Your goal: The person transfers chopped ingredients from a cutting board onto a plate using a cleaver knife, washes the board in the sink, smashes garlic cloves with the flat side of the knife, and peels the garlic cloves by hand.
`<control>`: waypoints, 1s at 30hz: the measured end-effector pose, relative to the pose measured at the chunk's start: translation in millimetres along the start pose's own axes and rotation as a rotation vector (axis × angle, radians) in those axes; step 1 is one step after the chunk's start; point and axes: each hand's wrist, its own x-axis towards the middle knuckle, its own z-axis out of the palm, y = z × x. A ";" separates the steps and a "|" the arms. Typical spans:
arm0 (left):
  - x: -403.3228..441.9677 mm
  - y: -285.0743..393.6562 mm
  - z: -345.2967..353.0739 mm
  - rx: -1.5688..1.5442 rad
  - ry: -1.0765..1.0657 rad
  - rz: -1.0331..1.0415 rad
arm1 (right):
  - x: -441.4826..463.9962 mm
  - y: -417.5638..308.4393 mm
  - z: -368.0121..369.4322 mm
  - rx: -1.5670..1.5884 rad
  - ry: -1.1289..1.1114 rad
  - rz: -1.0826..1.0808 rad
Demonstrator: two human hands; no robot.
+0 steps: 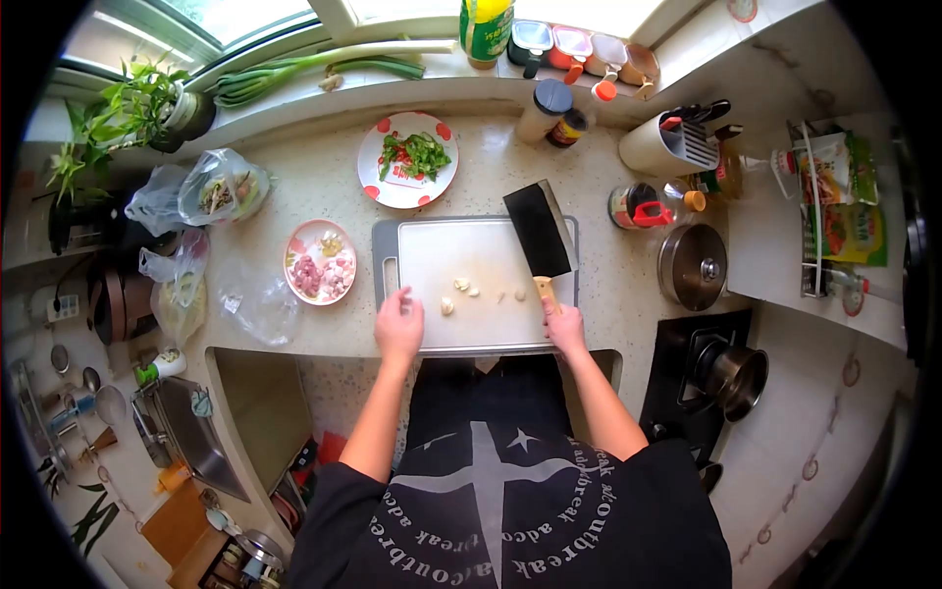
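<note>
My right hand [564, 328] is wrapped round the wooden handle of a cleaver [539, 233], whose broad dark blade lies over the right side of the cutting board [422, 245]. Near the board's left edge is my left hand [399, 329], its fingers curled loosely with a gap between thumb and fingertips; nothing shows in it. Several pale garlic pieces [462, 284] lie on the board between my hands. One of them [447, 306] is closest to my left hand.
Left of the board stands a plate of chopped meat [319, 278]; behind it, a plate of green and red peppers [416, 157]. A knife block [653, 145], a lidded pot [692, 267] and a stove [677, 393] are on the right. Plastic bags [224, 187] lie left.
</note>
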 end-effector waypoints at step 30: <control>-13.5 23.6 55.7 0.043 -0.138 -0.148 | -1.6 -63.4 -51.1 -0.555 0.066 -0.118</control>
